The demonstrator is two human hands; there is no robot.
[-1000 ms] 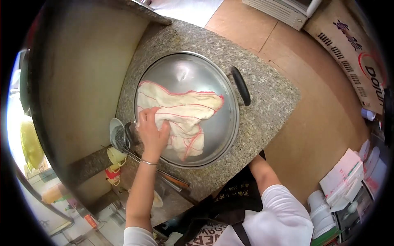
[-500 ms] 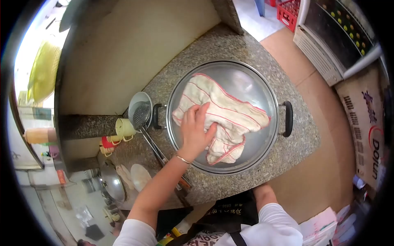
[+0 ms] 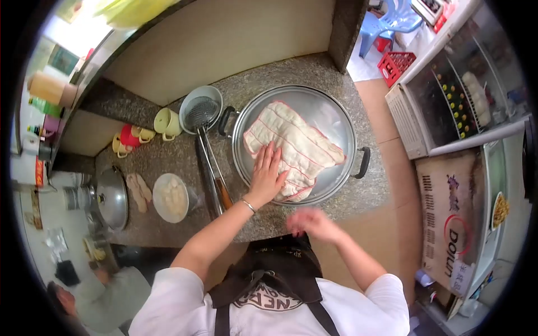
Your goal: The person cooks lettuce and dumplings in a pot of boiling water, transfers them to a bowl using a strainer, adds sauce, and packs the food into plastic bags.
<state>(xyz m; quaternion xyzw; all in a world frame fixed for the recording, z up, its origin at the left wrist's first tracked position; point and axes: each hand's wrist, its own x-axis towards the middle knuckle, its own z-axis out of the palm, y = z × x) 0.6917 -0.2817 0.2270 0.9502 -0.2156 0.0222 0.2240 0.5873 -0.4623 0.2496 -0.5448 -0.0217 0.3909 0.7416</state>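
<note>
On the stone desk [image 3: 266, 225], at the left, a domed metal lid [image 3: 114, 196] is set beside a white bowl [image 3: 157, 197], by whose walls pale pieces are kept together. Next, a mesh strainer [image 3: 200, 114] is cradled in a round bowl [image 3: 216, 95], its long handle extended toward the front edge, seemingly for easy grasping. Farther right, the left hand [image 3: 266, 182] is laid on a red-striped cloth [image 3: 294, 143], fingers extended and not clamped, so the fabric is probably steadied by light pressure. The cloth is spread, rumpled, inside a wide metal pan [image 3: 339, 126], whose side handles are left uncovered. Near the front edge, apart from cloth and pan, the right hand [image 3: 314, 224] is held blurred; whether its fingers are closed cannot be told.
</note>
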